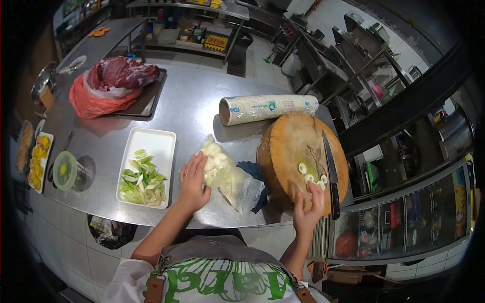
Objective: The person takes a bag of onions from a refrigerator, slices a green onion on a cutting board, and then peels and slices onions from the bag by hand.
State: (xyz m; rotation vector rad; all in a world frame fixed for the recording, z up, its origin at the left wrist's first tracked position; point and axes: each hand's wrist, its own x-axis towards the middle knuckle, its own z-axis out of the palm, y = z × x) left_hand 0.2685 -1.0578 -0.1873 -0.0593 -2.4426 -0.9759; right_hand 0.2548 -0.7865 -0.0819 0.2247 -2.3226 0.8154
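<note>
My left hand lies with its fingers stretched out against the side of a clear plastic bag. Inside the bag are several whitish round pieces whose kind I cannot make out. Over the near part of a thick round wooden chopping block, my right hand has its thumb and fingers apart. Its fingertips are at a few small white round slices with pale centres. To the right of them, a black-handled knife rests on the block, its handle towards me.
A white tray holds sliced green and white stalks. Behind are a plastic-wrap roll and a large piece of raw meat in a red bag. A dark blue cloth touches the block. On the left stands a lidded tub.
</note>
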